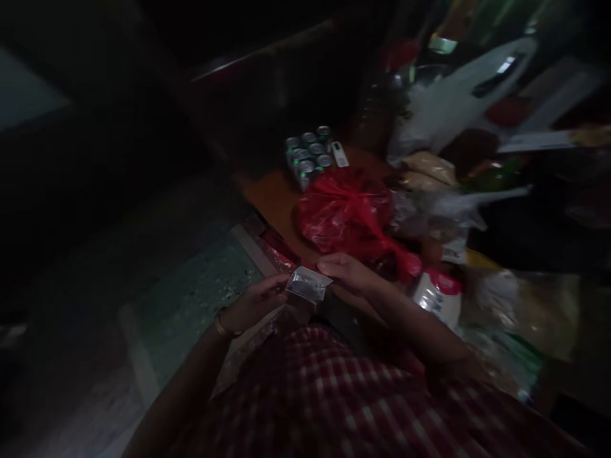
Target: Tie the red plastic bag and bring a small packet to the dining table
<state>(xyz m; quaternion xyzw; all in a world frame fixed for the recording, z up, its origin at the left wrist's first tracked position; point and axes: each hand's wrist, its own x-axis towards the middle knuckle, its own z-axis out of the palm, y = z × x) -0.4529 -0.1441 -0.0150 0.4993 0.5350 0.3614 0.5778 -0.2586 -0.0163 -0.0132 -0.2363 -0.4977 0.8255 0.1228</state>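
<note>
The scene is very dark. Both my hands hold a small silvery foil packet (307, 286) in front of my red checked clothing. My left hand (255, 304), with a gold bangle at the wrist, grips the packet's left edge with closed fingers. From the right, my right hand (346, 272) pinches its upper right corner. A knotted red plastic bag (348, 213) lies on the brown surface just beyond my hands.
A pack of several drink cans (308, 156) stands at the back of the brown table (274, 194). Clear and white plastic bags (458, 95) with food packets crowd the right side. A white-labelled packet (436, 299) lies beside my right forearm. Speckled floor (191, 292) lies at left.
</note>
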